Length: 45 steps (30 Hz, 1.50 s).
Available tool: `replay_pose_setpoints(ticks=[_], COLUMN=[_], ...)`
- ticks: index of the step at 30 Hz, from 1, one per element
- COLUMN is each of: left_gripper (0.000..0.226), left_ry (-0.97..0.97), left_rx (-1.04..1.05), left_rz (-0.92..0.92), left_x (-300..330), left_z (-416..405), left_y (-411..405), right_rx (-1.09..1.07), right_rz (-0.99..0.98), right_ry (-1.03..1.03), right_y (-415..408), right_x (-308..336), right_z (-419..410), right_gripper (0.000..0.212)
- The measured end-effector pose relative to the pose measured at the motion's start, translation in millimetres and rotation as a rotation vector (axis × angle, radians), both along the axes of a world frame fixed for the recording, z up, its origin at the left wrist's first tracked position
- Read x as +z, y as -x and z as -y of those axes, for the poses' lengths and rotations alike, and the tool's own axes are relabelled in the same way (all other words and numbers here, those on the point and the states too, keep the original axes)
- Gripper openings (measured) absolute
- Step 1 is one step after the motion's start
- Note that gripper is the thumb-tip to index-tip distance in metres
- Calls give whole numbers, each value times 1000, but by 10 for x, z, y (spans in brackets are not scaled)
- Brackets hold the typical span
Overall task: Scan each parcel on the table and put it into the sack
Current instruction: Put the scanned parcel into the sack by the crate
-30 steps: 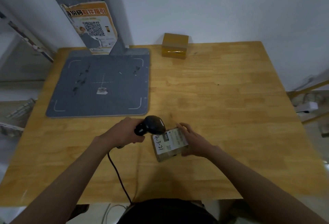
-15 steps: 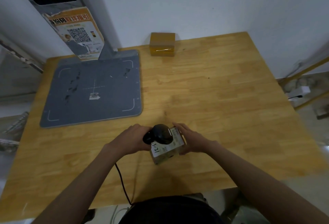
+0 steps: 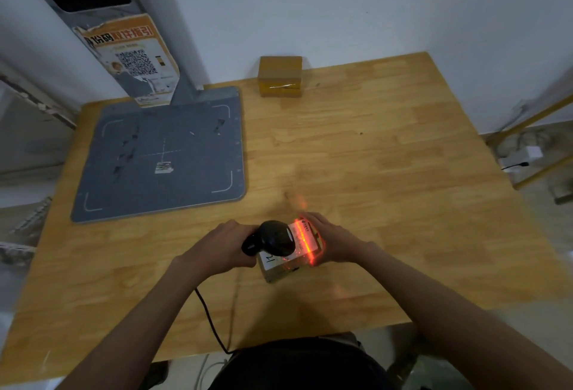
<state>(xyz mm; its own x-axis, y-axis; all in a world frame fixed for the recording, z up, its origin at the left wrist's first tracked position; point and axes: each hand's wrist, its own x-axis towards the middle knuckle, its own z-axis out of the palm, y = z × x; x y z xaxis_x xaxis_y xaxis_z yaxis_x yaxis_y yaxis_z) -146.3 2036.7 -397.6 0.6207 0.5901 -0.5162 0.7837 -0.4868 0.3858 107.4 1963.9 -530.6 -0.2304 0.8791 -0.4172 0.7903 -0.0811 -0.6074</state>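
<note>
With my left hand (image 3: 221,248) clenched round the scanner (image 3: 274,239) and my right hand (image 3: 333,242) grasping the parcel (image 3: 290,261) near the desk (image 3: 387,172) front edge, I'd steady the red line across its barcode.

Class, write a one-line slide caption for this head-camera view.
Left hand aims a handheld scanner whose red beam crosses the label of a parcel held by the right hand.
</note>
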Motion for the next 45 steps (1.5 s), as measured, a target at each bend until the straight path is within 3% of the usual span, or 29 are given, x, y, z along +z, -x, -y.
replay_pose_setpoints(ticks=[26, 45], left_gripper=[32, 20], left_ry=[-79, -144], left_rx=[19, -97], left_rz=[-31, 78], left_x=[17, 240], left_z=[97, 436], left_y=[51, 213], right_rx=[-13, -37], right_rz=[-12, 129], right_ry=[-25, -235], right_y=[23, 353], right_x=[29, 536], right_z=[40, 580], right_gripper=[121, 120])
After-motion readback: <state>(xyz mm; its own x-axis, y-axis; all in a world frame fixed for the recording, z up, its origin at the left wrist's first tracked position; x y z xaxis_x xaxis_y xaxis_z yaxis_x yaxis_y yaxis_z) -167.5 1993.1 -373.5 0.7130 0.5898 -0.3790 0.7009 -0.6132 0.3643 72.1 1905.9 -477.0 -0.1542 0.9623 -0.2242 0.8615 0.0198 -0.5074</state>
